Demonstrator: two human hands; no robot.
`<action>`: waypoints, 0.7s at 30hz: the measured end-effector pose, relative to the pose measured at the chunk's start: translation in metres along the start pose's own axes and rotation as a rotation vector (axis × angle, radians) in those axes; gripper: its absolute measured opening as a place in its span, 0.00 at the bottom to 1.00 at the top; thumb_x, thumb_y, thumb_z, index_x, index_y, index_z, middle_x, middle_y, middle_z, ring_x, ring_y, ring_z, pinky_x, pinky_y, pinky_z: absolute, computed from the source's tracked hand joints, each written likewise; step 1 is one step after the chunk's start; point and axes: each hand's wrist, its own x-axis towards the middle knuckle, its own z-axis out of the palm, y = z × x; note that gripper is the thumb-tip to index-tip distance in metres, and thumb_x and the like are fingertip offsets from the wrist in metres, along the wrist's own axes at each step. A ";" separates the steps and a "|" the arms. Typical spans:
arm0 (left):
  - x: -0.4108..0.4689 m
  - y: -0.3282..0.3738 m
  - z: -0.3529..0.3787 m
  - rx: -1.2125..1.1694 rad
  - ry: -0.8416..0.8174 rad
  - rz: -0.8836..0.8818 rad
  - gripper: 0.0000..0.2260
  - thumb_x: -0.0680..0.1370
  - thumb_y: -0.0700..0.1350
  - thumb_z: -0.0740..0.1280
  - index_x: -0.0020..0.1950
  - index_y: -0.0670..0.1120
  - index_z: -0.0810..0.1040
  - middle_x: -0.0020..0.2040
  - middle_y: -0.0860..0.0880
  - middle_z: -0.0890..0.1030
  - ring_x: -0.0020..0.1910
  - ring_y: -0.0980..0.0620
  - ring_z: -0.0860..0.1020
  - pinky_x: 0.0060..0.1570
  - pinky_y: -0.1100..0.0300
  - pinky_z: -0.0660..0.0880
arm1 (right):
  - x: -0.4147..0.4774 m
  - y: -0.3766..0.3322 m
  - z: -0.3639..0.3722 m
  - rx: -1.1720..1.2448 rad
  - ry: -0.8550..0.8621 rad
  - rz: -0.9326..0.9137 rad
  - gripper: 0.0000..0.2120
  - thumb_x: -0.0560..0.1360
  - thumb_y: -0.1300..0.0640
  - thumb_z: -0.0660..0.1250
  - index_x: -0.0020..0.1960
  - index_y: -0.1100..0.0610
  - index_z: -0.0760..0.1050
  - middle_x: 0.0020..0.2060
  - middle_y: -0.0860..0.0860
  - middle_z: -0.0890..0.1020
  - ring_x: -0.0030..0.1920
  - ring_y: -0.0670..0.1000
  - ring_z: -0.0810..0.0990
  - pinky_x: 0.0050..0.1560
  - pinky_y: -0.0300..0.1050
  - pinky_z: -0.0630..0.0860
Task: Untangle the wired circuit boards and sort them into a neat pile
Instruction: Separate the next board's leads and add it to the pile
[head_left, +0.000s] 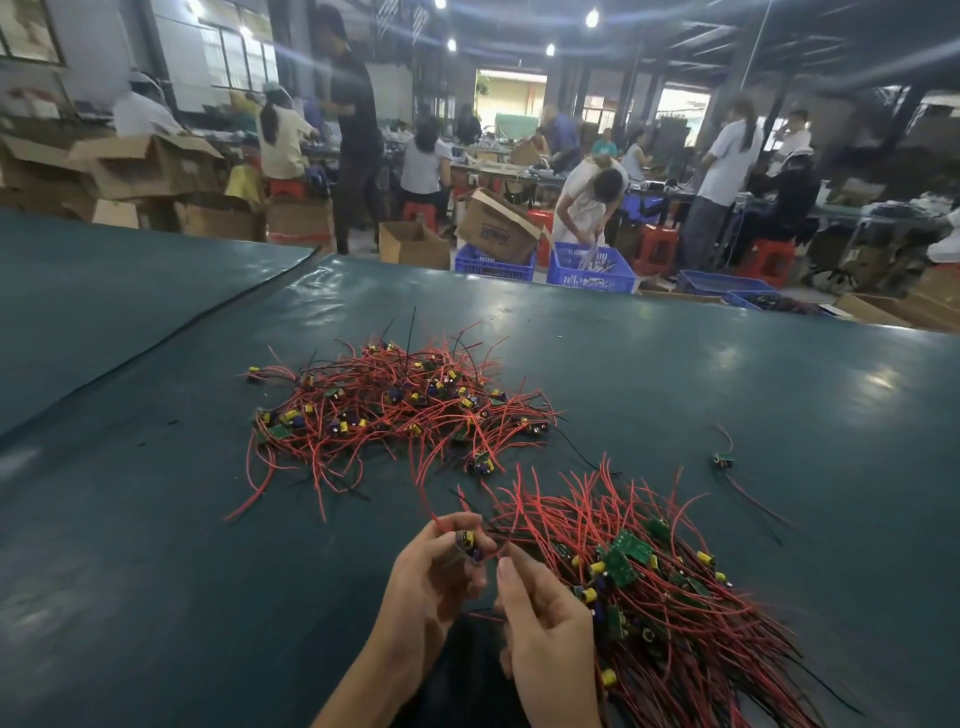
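No readable text anywhere. Blue print on the side of the tilted cardboard box (493, 228) in the background is too blurred to make out. Pale markings on the green circuit boards (626, 553) at lower right are too small to read. 0 legible brands, numbers or signs.

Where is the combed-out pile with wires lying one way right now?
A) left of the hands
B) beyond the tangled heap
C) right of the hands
C: the aligned pile lies just right of the right hand; the left hand grips a wired board, and the tangled heap sits farther away.
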 end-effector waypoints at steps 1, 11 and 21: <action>-0.001 0.001 0.000 0.008 -0.018 -0.003 0.10 0.72 0.44 0.63 0.47 0.42 0.81 0.37 0.43 0.79 0.33 0.51 0.76 0.34 0.60 0.73 | 0.001 0.000 0.001 -0.001 0.005 -0.014 0.09 0.75 0.58 0.68 0.47 0.45 0.83 0.30 0.48 0.82 0.28 0.44 0.78 0.31 0.37 0.73; -0.005 -0.007 0.000 0.295 -0.112 0.054 0.12 0.71 0.43 0.73 0.53 0.43 0.81 0.46 0.41 0.84 0.42 0.47 0.83 0.39 0.58 0.79 | 0.006 0.005 0.000 -0.005 0.138 -0.051 0.09 0.74 0.61 0.70 0.38 0.50 0.85 0.31 0.53 0.85 0.32 0.47 0.83 0.34 0.38 0.79; -0.007 -0.008 0.004 0.531 -0.096 0.055 0.08 0.76 0.47 0.70 0.43 0.44 0.85 0.32 0.42 0.82 0.31 0.50 0.80 0.33 0.61 0.75 | 0.010 0.005 -0.004 0.030 0.233 -0.136 0.12 0.72 0.64 0.72 0.37 0.48 0.86 0.27 0.63 0.75 0.23 0.45 0.73 0.27 0.34 0.73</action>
